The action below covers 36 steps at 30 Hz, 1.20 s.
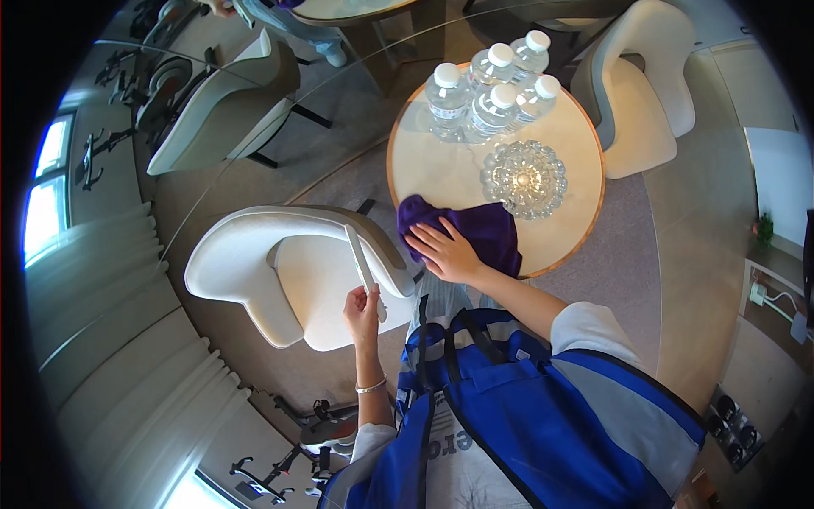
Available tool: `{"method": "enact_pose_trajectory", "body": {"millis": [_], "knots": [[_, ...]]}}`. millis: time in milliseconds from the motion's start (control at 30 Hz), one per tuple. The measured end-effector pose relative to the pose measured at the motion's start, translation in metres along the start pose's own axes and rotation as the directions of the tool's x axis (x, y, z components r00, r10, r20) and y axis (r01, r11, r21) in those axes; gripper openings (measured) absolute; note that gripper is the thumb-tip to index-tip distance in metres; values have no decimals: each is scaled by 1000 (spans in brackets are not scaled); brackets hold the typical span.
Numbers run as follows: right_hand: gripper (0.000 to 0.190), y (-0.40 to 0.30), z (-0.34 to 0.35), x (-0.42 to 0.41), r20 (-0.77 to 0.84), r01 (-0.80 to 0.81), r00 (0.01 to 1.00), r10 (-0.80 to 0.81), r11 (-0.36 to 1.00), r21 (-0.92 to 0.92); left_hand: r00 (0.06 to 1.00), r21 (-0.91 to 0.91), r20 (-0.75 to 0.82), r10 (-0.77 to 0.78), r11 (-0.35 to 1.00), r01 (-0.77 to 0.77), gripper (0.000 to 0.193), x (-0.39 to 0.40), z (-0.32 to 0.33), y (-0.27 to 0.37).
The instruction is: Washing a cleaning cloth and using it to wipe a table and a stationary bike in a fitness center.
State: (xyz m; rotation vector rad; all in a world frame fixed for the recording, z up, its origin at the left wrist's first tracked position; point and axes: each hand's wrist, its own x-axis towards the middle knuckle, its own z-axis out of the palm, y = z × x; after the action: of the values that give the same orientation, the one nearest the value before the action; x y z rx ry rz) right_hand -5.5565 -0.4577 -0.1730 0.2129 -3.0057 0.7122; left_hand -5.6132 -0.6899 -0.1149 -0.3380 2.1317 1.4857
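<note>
My right hand point(447, 252) lies flat, fingers spread, on a dark purple cloth point(486, 232) at the near left edge of a round, wood-rimmed table point(575, 235). In my left hand point(362, 312) is a slim white stick-like object point(359, 257), held upright between thumb and fingers in front of a white chair; its exact kind cannot be told. Just beyond the cloth stands a round cut-glass dish point(524, 179). Several clear plastic water bottles point(493, 114) with white caps are grouped at the table's far side.
A white padded armchair point(235, 254) stands close to the table's left, another chair point(642, 127) at its far right. A large mirror-like surface at the upper left shows a chair point(222, 121) and exercise bikes. White curtains point(146, 375) hang at left; a power plug point(758, 292) sits at right.
</note>
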Motion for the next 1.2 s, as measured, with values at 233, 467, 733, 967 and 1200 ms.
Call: {"method": "enact_pose_trajectory", "body": {"millis": [233, 467, 733, 967, 1200], "knots": [[66, 30, -16, -111, 117, 18, 993, -22, 999, 32, 998, 63, 60, 30, 997, -33, 35, 7, 21, -8], [58, 60, -35, -166, 128, -31, 991, 39, 997, -67, 986, 221, 104, 130, 964, -151, 45, 12, 57, 5], [58, 14, -12, -106, -5, -158, 987, 158, 987, -19, 959, 473, 56, 279, 838, -272, 47, 17, 94, 32], [59, -4, 2, -93, -87, -205, 976, 201, 978, -40, 877, 713, 127, 464, 572, -405, 55, 50, 169, 56], [63, 34, -19, -154, -33, -83, 996, 80, 993, -86, 914, 800, 122, 387, 507, -321, 67, 54, 214, 59]]}}
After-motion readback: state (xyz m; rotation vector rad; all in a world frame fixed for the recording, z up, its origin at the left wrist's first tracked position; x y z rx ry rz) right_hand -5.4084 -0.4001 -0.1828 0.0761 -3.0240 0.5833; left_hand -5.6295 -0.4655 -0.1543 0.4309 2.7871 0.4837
